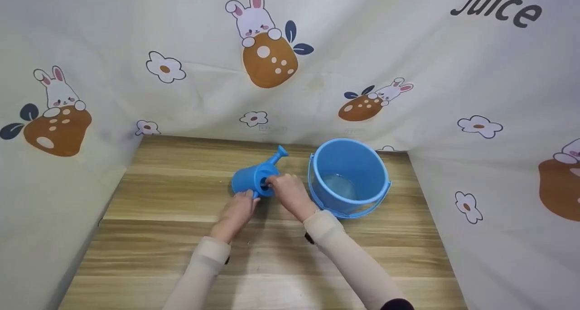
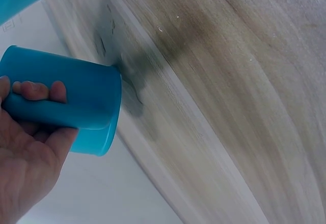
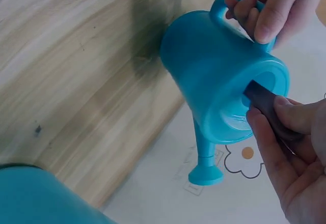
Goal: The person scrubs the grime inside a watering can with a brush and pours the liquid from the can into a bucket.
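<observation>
A blue watering can (image 1: 247, 179) with a sprinkler spout (image 1: 277, 154) is tilted so its round opening turns toward the right hand. My left hand (image 1: 239, 210) grips its handle, fingers wrapped around the bar in the left wrist view (image 2: 43, 113). At the mouth of the can, my right hand (image 1: 292, 194) pinches a dark grey, flat, bar-like piece (image 3: 272, 109) between thumb and fingers. One end of that piece reaches into the opening in the right wrist view. What lies deeper inside the can is hidden.
A blue bucket (image 1: 349, 158) stands right of the watering can, with shallow liquid (image 1: 339, 186) at its bottom and its handle (image 1: 358, 215) lowered to the front. Printed cloth (image 1: 199, 97) walls in the wooden tabletop (image 1: 167, 201) at the back and both sides.
</observation>
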A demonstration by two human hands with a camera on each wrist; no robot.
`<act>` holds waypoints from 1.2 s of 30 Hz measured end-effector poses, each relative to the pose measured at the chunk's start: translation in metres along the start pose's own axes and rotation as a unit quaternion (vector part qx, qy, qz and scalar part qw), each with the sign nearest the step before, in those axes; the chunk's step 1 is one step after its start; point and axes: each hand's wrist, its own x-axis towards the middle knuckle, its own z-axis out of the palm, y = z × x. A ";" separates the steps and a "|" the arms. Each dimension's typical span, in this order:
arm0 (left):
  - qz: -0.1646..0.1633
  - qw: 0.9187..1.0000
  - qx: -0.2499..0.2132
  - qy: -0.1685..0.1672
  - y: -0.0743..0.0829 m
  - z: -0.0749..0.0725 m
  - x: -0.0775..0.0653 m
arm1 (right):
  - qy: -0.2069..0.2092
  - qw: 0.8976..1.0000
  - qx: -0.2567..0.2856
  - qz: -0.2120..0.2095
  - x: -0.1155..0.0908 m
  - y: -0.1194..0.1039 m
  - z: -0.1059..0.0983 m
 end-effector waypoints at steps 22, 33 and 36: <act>0.009 1.000 -0.019 0.006 -0.002 0.001 0.000 | -0.031 0.976 0.207 0.067 -0.008 0.014 0.006; 0.002 1.000 -0.005 -0.008 0.000 0.000 0.000 | 0.008 0.992 0.123 -0.005 -0.014 0.014 0.006; 0.002 1.000 -0.003 -0.013 0.000 0.001 0.001 | 0.001 0.992 0.129 -0.003 -0.014 0.014 0.006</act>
